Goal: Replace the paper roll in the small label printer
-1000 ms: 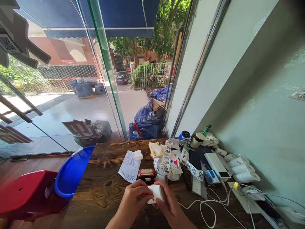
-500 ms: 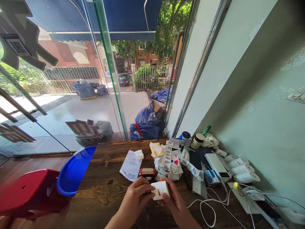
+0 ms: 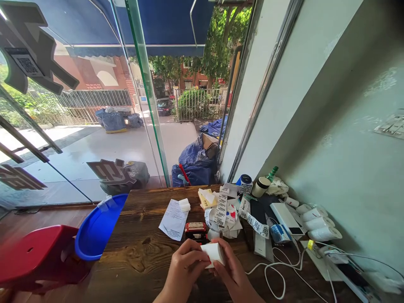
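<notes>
Both hands meet low over the wooden table [image 3: 135, 252], near its front edge. My left hand [image 3: 181, 265] and my right hand [image 3: 232, 271] are closed around a small white paper roll [image 3: 213, 253], which they hold between them just above the wood. Right behind the roll sits a red and black stamp [image 3: 195, 230]. A pile of numbered ticket strips [image 3: 222, 210] lies a little farther back.
A printed sheet [image 3: 173, 219] and small white block [image 3: 184, 204] lie behind the hands. Paper rolls [image 3: 318, 223], a white device [image 3: 286, 218] and white cables [image 3: 277, 269] crowd the right side by the wall. A blue tub [image 3: 94, 229] and red stool [image 3: 34, 256] stand at left.
The roll has turned in my hands: the red mark seen half a second ago no longer shows. The hands stay in nearly the same place.
</notes>
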Demonstrator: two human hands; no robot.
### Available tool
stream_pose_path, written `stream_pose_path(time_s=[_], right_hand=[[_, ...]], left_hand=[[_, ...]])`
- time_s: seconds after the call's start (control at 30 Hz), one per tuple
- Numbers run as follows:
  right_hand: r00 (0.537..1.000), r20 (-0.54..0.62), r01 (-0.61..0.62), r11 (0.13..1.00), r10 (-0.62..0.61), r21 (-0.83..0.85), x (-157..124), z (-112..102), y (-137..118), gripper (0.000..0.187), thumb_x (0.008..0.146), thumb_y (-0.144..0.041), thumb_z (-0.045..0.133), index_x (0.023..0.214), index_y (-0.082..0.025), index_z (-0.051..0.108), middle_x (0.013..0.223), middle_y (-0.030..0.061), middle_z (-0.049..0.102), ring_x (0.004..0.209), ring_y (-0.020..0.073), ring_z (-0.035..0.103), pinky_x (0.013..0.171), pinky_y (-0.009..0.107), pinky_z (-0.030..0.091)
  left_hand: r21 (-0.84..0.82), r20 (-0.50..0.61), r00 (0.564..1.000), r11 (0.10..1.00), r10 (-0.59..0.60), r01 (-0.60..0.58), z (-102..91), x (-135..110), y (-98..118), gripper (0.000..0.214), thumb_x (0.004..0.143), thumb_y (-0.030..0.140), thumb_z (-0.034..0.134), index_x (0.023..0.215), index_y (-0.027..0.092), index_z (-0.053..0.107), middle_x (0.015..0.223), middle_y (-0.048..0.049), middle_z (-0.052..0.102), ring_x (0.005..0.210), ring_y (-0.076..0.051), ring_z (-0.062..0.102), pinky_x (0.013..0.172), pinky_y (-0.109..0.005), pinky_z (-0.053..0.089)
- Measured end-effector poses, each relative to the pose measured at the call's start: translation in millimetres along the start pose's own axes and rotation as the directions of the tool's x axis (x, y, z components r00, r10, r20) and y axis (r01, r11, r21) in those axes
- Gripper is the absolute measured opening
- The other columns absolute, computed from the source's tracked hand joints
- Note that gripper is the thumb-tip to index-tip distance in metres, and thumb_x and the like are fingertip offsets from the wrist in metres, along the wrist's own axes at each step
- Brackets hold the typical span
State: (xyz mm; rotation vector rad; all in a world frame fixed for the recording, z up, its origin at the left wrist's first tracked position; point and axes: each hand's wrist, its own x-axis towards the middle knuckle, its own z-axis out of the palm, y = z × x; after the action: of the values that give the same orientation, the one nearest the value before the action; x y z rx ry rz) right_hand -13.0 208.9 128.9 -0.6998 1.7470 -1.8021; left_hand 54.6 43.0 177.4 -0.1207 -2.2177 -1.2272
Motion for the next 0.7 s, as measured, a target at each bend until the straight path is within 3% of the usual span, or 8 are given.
stream_pose_path(time_s=[0.1,0.17,0.23,0.3,0.37,0.53,0.7], right_hand=[[0.996,-0.055,0.059,0.995,-0.063,-0.081,3.4,-1.1,-7.2,0.041,0.094,-0.053,0.047,0.128,-0.031,0.043,0.120,0.0072,0.058,0.101,0.0240,0.059,0.087,0.034,0.050],[0.996,-0.059,0.059,0.997,-0.062,-0.057,7.3,-0.3,-14.4,0.040,0.095,-0.051,0.047,0.128,-0.030,0.042,0.119,0.0075,0.060,0.092,0.0228,0.060,0.079,0.032,0.052],[0.997,-0.046,0.061,0.998,-0.063,-0.029,11.6,1.8,-22.3,0.040,0.095,-0.050,0.046,0.129,-0.030,0.041,0.122,0.0086,0.059,0.090,0.0228,0.060,0.077,0.032,0.053],[0.997,-0.029,0.069,0.997,-0.069,-0.018,15.5,4.4,-28.3,0.041,0.095,-0.050,0.047,0.130,-0.029,0.041,0.132,0.0100,0.052,0.100,0.0244,0.059,0.082,0.033,0.053],[0.997,-0.013,0.081,0.997,-0.081,-0.009,18.0,6.4,-30.9,0.040,0.095,-0.049,0.047,0.130,-0.031,0.039,0.140,0.0095,0.045,0.111,0.0253,0.056,0.087,0.033,0.053],[0.997,0.024,0.079,0.996,-0.079,0.029,17.3,7.7,-27.6,0.034,0.097,-0.047,0.045,0.128,-0.035,0.039,0.125,0.0069,0.053,0.093,0.0213,0.060,0.085,0.035,0.055],[0.998,-0.009,0.069,0.997,-0.069,0.041,15.3,7.4,-23.6,0.035,0.096,-0.047,0.047,0.128,-0.036,0.040,0.124,0.0058,0.053,0.087,0.0193,0.060,0.082,0.034,0.055]], left_hand=[[-0.025,-0.030,0.999,0.999,0.021,-0.021,4.6,-2.2,6.0,0.020,0.087,0.030,0.064,0.072,0.019,0.073,0.070,-0.0042,0.063,0.061,-0.010,0.062,0.055,-0.014,0.050],[-0.051,-0.102,0.994,0.998,0.029,-0.035,4.4,-0.5,10.1,0.010,0.087,0.024,0.064,0.084,0.020,0.073,0.071,-0.0031,0.064,0.061,-0.010,0.063,0.056,-0.014,0.051],[-0.044,-0.172,0.984,0.998,0.046,-0.054,2.0,3.4,12.9,0.014,0.086,0.019,0.064,0.098,0.021,0.072,0.073,-0.0021,0.065,0.061,-0.010,0.063,0.057,-0.014,0.051],[-0.001,-0.220,0.973,0.998,0.066,-0.067,-1.1,8.3,13.9,0.017,0.087,0.019,0.064,0.102,0.022,0.072,0.072,-0.0010,0.064,0.060,-0.009,0.062,0.055,-0.013,0.050],[0.041,-0.250,0.966,0.997,0.071,-0.063,-3.7,12.8,13.7,0.011,0.087,0.023,0.065,0.092,0.022,0.075,0.070,-0.0007,0.063,0.058,-0.008,0.061,0.052,-0.013,0.049],[0.028,-0.228,0.971,0.998,0.065,-0.060,-7.8,18.9,11.1,0.015,0.087,0.029,0.065,0.079,0.021,0.075,0.068,-0.0013,0.063,0.058,-0.009,0.062,0.053,-0.013,0.049],[-0.010,-0.182,0.981,0.998,0.061,-0.064,-9.6,23.0,6.5,0.020,0.087,0.033,0.064,0.077,0.020,0.075,0.067,-0.0022,0.064,0.057,-0.009,0.062,0.053,-0.013,0.049]])
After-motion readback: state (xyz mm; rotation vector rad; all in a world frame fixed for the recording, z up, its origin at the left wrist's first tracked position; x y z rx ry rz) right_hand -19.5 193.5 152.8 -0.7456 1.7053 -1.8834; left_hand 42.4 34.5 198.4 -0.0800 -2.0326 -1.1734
